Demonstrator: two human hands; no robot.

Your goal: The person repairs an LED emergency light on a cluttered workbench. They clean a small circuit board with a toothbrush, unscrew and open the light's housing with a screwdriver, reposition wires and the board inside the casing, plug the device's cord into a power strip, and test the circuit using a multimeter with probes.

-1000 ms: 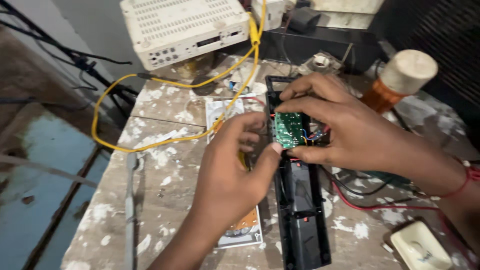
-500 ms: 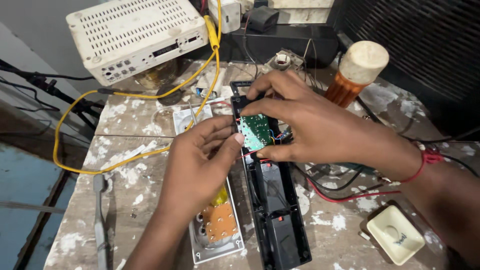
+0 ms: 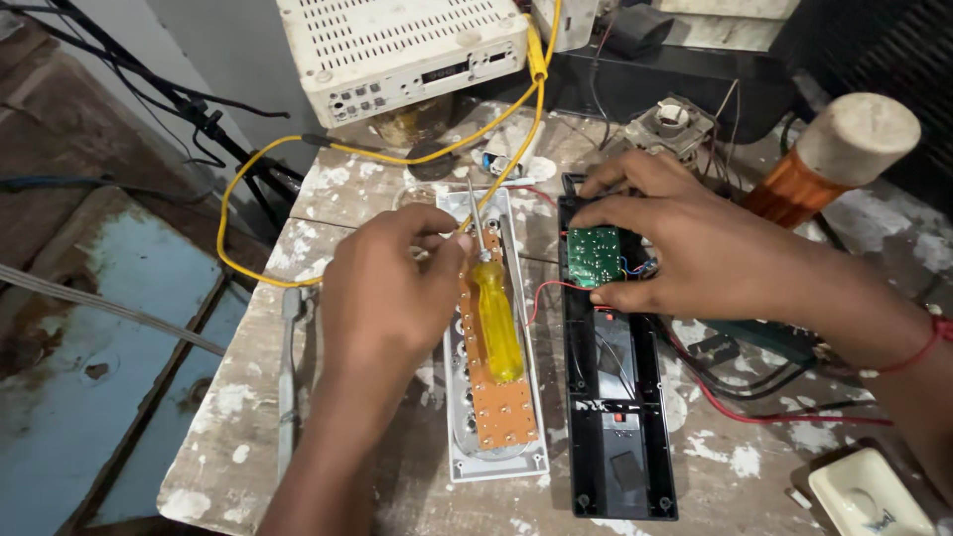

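Note:
My right hand point(image 3: 695, 248) pinches a small green circuit board point(image 3: 594, 256) over the upper end of a long black plastic housing point(image 3: 620, 437). Thin blue and red wires run from the board into the housing. My left hand point(image 3: 387, 288) is to the left, its fingers curled together at the top of a white power strip shell point(image 3: 496, 462). Nothing shows between the fingers. An orange board point(image 3: 501, 407) lies in that shell. A yellow-handled screwdriver point(image 3: 496, 318) rests on it, its shaft right beside my left fingertips.
A white vented box point(image 3: 397, 45) stands at the back, with a yellow cable point(image 3: 248, 199) looping off the table's left edge. A copper coil with a cream cap point(image 3: 834, 149) is at the right. Red wires point(image 3: 754, 412), a cream dish point(image 3: 869, 496) and a grey tool point(image 3: 288, 377) lie about.
My left hand has drawn away from the green board to the left, uncovering the screwdriver and the white shell. My right hand still grips the board. The camera has moved closer.

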